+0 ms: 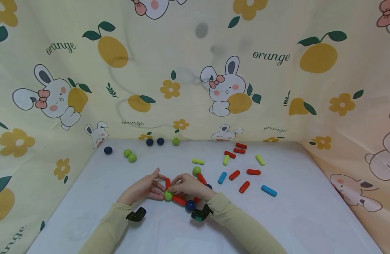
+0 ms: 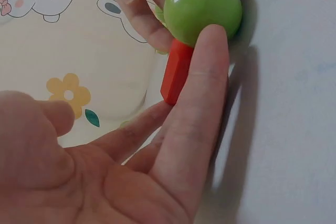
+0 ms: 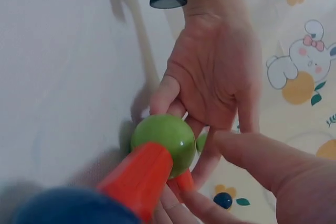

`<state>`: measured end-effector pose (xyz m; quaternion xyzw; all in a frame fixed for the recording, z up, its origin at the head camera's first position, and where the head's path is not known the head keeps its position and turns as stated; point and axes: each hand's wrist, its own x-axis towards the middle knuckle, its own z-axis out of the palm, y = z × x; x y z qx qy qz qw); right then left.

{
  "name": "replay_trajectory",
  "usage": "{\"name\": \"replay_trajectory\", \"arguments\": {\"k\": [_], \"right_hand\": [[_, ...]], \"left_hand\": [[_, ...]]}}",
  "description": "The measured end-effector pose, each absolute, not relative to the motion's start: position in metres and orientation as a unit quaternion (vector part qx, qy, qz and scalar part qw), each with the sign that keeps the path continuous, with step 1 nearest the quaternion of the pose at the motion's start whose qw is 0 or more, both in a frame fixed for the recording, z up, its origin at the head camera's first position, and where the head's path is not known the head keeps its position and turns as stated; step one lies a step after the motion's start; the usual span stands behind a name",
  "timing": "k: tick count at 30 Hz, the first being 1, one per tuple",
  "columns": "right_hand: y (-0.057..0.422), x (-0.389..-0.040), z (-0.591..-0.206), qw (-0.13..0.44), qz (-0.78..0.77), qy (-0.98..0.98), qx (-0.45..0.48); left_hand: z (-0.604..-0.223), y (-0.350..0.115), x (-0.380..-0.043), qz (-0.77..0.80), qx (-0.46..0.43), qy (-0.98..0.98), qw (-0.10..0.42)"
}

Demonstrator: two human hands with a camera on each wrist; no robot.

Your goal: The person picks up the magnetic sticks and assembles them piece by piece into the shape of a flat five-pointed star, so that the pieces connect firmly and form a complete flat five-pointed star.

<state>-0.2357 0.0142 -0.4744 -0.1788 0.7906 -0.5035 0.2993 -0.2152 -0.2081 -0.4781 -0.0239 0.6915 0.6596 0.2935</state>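
In the head view my left hand (image 1: 147, 187) lies beside a green ball (image 1: 168, 195), palm toward it. One of its extended fingers (image 2: 207, 72) touches the ball in the left wrist view; others reach the free end of the red stick (image 2: 176, 72) that stands out from the ball. From the other side comes my right hand (image 1: 190, 186), with a fingertip against that stick and the thumb (image 3: 247, 153) held apart from it. Another red stick (image 1: 179, 200) joins the green ball to a dark blue ball (image 1: 190, 205). Further joined pieces lie partly hidden beneath the right hand.
Loose red sticks (image 1: 253, 172), blue sticks (image 1: 269, 191) and yellow-green sticks (image 1: 198, 161) lie scattered on the right of the white table (image 1: 296, 218). Several green balls (image 1: 132, 157) and dark blue balls (image 1: 108, 150) sit at the back left. A printed curtain (image 1: 188, 46) surrounds the table.
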Motion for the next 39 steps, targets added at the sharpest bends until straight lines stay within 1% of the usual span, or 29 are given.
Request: {"name": "replay_trajectory", "arguments": {"k": [12,20,24,28,31,35,39], "right_hand": [[0.015,-0.236,-0.475,0.319,-0.528,0.772,-0.153],[0.011,-0.233,-0.476,0.290,-0.525,0.787,-0.144],[0.011,-0.231,-0.475,0.286,-0.524,0.789,-0.144],[0.014,-0.231,-0.475,0.281,-0.523,0.792,-0.143],[0.015,-0.231,-0.473,0.281,-0.525,0.792,-0.139],[0.016,-0.229,-0.472,0.282,-0.531,0.788,-0.132],[0.013,-0.226,-0.475,0.283,-0.528,0.788,-0.140]], "left_hand": [[-0.472,-0.210,-0.218,0.685,0.000,0.670,0.286],[-0.468,-0.211,-0.229,0.658,0.025,0.702,0.272],[-0.460,-0.211,-0.252,0.630,0.024,0.741,0.231],[-0.447,-0.207,-0.293,0.641,0.041,0.749,0.164],[-0.439,-0.202,-0.323,0.655,0.067,0.741,0.134],[-0.434,-0.194,-0.351,0.640,0.095,0.752,0.125],[-0.438,-0.189,-0.366,0.614,0.097,0.772,0.132]]}}
